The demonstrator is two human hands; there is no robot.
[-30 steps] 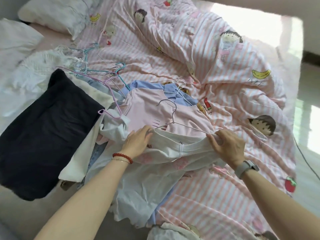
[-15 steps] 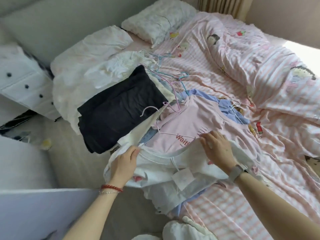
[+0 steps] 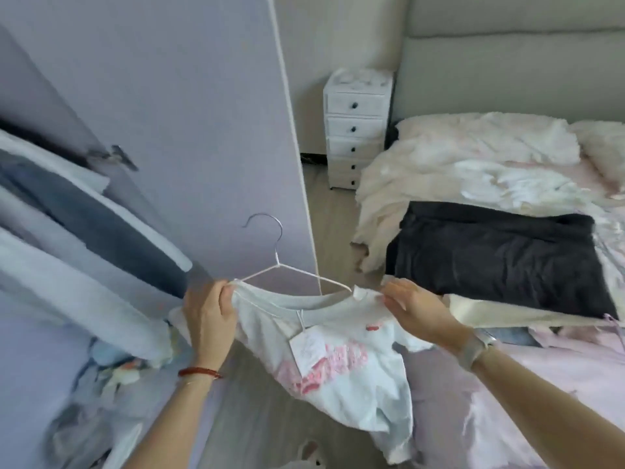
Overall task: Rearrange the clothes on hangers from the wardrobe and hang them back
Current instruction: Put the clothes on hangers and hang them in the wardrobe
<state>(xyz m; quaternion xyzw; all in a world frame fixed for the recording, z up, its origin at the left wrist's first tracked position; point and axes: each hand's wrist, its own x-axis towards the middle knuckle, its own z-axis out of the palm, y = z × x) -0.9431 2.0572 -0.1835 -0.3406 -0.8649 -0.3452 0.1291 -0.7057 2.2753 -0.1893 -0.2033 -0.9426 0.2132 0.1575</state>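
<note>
A white T-shirt (image 3: 341,377) with pink lettering and a paper tag hangs on a white wire hanger (image 3: 277,265) in the air between the bed and the wardrobe. My left hand (image 3: 208,313) grips its left shoulder and my right hand (image 3: 417,308) grips its right shoulder. The hanger's hook points up in front of the open wardrobe door (image 3: 189,123). Inside the wardrobe at the left hang grey and dark blue garments (image 3: 84,238), blurred.
On the bed (image 3: 527,384) at the right lie a black garment (image 3: 497,258), white fluffy clothes and pillows. A white drawer unit (image 3: 355,130) stands by the headboard. A strip of wooden floor runs between bed and wardrobe, with a white slipper near the bottom edge.
I lifted the white T-shirt on its hanger off the pile on the bed and turned left toward the wardrobe. Both hands now hold its shoulders in the air.
</note>
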